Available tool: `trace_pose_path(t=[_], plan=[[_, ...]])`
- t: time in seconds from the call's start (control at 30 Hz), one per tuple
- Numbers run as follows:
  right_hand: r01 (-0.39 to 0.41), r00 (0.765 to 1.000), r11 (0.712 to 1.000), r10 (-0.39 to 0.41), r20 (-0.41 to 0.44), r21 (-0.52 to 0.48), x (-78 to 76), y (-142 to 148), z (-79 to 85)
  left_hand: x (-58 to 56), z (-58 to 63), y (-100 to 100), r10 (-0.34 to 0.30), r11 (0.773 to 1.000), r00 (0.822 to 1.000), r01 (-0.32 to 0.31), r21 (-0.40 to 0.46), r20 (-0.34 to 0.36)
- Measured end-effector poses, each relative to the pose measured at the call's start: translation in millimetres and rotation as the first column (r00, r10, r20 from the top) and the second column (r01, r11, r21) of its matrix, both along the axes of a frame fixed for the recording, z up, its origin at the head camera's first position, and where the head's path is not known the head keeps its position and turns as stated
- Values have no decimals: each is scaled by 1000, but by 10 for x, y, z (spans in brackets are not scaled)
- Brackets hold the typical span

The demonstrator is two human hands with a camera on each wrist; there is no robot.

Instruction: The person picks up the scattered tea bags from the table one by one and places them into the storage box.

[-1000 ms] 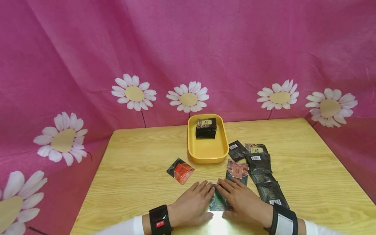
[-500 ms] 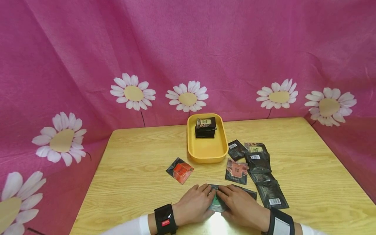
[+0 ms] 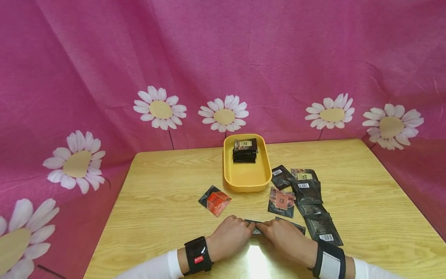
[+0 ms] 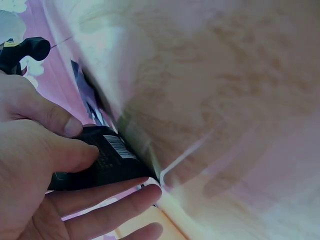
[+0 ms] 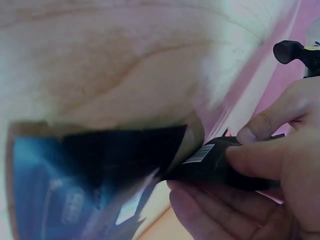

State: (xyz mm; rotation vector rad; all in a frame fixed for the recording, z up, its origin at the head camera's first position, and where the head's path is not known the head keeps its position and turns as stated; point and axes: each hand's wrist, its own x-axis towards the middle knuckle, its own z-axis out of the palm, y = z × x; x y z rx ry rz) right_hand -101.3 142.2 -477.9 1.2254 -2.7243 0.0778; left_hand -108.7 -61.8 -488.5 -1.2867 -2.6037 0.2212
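Note:
A dark sachet (image 3: pixel 255 224) with a barcode label is held between both hands near the table's front. Only its tilted edge shows in the head view. My left hand (image 3: pixel 230 237) pinches it from the left, thumb on the barcode side and fingers on the far side, as the left wrist view shows that sachet (image 4: pixel 107 157). From the right, my right hand (image 3: pixel 283 239) pinches the same sachet (image 5: pixel 212 162) between thumb and fingers. Another dark sachet (image 3: pixel 299 228) lies flat just beyond the right hand, partly covered by it.
Beyond the hands stands a yellow tray (image 3: pixel 245 182) with a stack of black sachets (image 3: pixel 245 149) inside. A red-labelled sachet (image 3: pixel 215 200) lies left; a pink-labelled one (image 3: pixel 280 202) lies right. Several dark sachets (image 3: pixel 322 228) overlap in a row further right.
Earlier both hands lay over a green-labelled sachet flat on the table. Now its near edge is lifted and both hands pinch it, fingers curled. The sachet by the right hand has come into view.

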Motion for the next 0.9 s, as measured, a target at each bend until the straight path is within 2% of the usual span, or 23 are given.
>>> trace_pose_path(t=[0.13, 0.3, 0.5, 0.6, 0.67, 0.77, 0.9], plan=[[8, 1000, 1000, -8, 20, -9, -69, -15, 135, -43, 116, -32, -10, 999, 1000, 9, 51, 17], [19, 1000, 997, -18, 14, -81, -176, -39, 375, -144, 388, -82, -3, 993, 1000, 2, 118, 8], [-2, 995, 984, -17, -103, -180, -372, -27, 584, -361, 664, -106, 8, 982, 990, 19, 190, -141], [1, 991, 979, -28, -130, -204, -511, -22, 652, -501, 749, -104, 11, 980, 986, 21, 196, -164], [6, 989, 977, -37, -141, -215, -636, -31, 670, -618, 781, -106, 14, 980, 991, 13, 197, -134], [18, 986, 974, -54, -156, -224, -845, -57, 664, -830, 794, -106, 30, 981, 995, -11, 193, -94], [32, 979, 973, -76, -191, -227, -1113, -77, 642, -1133, 795, -97, 54, 982, 993, -34, 184, -104]])
